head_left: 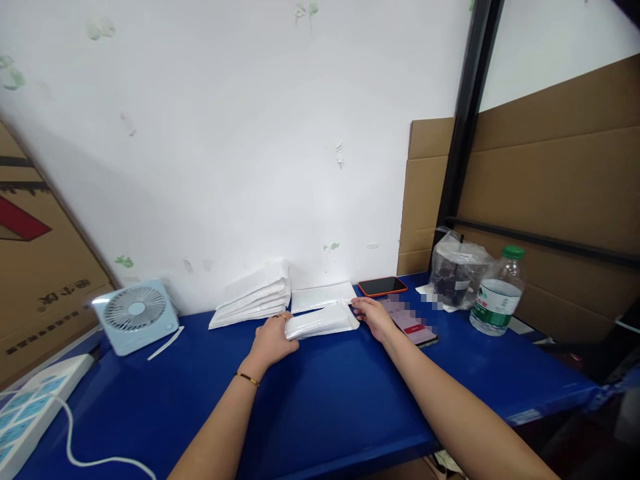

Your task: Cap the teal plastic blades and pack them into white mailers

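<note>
A white padded envelope (320, 321) lies near the middle of the blue table, its right end slightly raised. My left hand (274, 341) is closed on its left end, with the thumb at the front and a ring on one finger. At the right end, my right hand (374, 317) has its fingers curled in against the edge; the fingertips are partly hidden. Just behind lies another flat white envelope (320, 297). To the left, a leaning stack of several white envelopes (255, 293) rests by the wall.
A light-blue fan (134, 313) and white power strip (37, 410) stand left, beside a paper strip (166, 343). Right are an orange-edged phone (383, 287), a lit phone (413, 327), a bagged cup (453, 273) and a water bottle (497, 297). Cardboard (555, 173) flanks the table (320, 400).
</note>
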### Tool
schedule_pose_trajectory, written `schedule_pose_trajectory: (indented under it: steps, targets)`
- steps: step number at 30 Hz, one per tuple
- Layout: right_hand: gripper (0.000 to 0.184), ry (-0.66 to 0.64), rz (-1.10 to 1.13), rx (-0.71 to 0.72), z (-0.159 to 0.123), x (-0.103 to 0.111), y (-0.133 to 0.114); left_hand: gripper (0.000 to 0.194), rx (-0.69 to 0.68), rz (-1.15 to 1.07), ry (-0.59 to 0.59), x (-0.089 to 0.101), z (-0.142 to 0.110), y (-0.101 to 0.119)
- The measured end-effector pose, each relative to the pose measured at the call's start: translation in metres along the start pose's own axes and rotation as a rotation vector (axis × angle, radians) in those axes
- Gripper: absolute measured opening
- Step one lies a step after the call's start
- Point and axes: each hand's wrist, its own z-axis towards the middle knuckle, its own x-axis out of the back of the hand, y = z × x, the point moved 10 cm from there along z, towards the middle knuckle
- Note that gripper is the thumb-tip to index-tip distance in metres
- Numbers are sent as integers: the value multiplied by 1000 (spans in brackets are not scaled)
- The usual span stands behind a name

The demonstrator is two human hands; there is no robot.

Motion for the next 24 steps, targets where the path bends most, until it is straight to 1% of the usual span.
schedule_pose_trajectory:
  steps: [2,5,7,9,11,13,15,17,19,21,24]
  targets:
    - [45,-4,51,4,-2,-6,-3,45,-61,41,40,22,2,12]
    - [60,-30,75,3,-5,-17,-5,49,-164,119,109,61,5,41]
    - [64,-24,45,6,-6,-22,-5,49,-218,188,109,80,7,61]
    - [65,3,-4,18,-6,-21,-6,48,-236,247,85,93,9,76]
    - [61,25,-62,43,-5,-18,-8,48,-258,292,41,98,10,87]
    - [56,19,-134,80,-4,-17,-11,49,-258,330,-20,97,10,91]
    - [52,-15,-222,115,-5,-19,-13,52,-224,356,-78,93,11,88]
    - [47,-57,-324,151,-7,-24,-15,55,-181,366,-112,92,11,84]
    - [43,-100,-416,194,-12,-32,-18,54,-159,371,-121,96,11,81]
    - [40,-150,-522,254,-19,-41,-23,51,-141,393,-111,104,11,78]
    - [44,-225,-750,345,-32,-58,-30,49,-109,477,-100,118,11,73]
